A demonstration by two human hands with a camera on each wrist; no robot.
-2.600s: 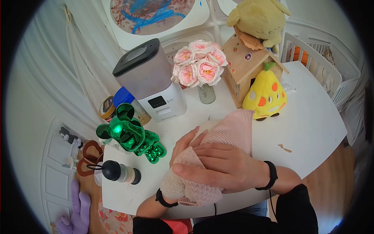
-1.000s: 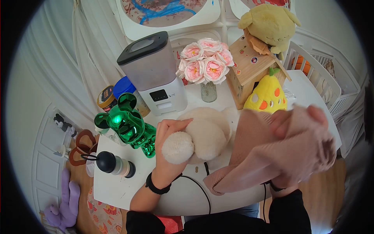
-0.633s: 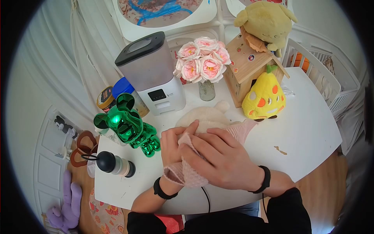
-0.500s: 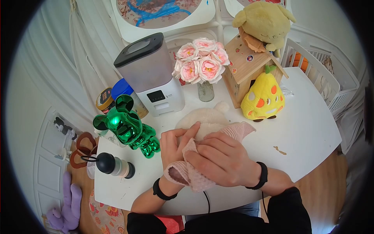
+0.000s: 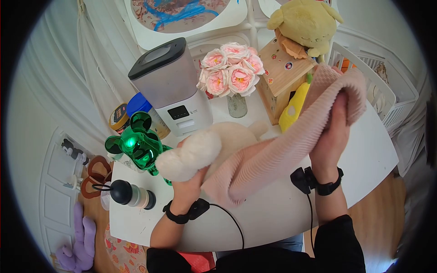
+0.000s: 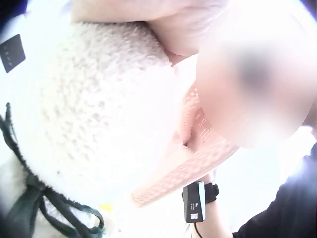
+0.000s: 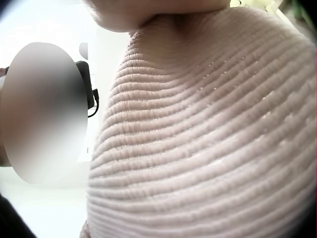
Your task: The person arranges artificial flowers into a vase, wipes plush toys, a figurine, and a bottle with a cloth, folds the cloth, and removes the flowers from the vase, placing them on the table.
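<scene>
A cream-white fluffy plush toy [image 5: 193, 152] is held over the near-middle of the table. My left hand [image 5: 187, 189] grips it from below, its fingers mostly hidden by the fur. In the left wrist view a dark green ribbon [image 6: 37, 186] runs along the plush's edge, beneath my fingers [image 6: 163, 12]. My right hand [image 5: 334, 136], raised at the right, grips one end of a pink ribbed towel [image 5: 277, 159]. The towel slants down to the left, its lower end overlapping the plush and left wrist. Its ribs fill most of the right wrist view.
A shiny green bear figure [image 5: 143, 145] and a black-capped bottle [image 5: 132, 193] stand left. Behind are a grey-and-white dispenser [image 5: 182, 111], a vase [image 5: 237, 105] of pink flowers and a wooden house [image 5: 282, 73]. The towel partly covers a yellow plush [image 5: 293, 107].
Half a second ago both hands were together with the towel bunched against the plush. Now the right hand has swung up and right, stretching the towel out, and the plush is more exposed, tipped left.
</scene>
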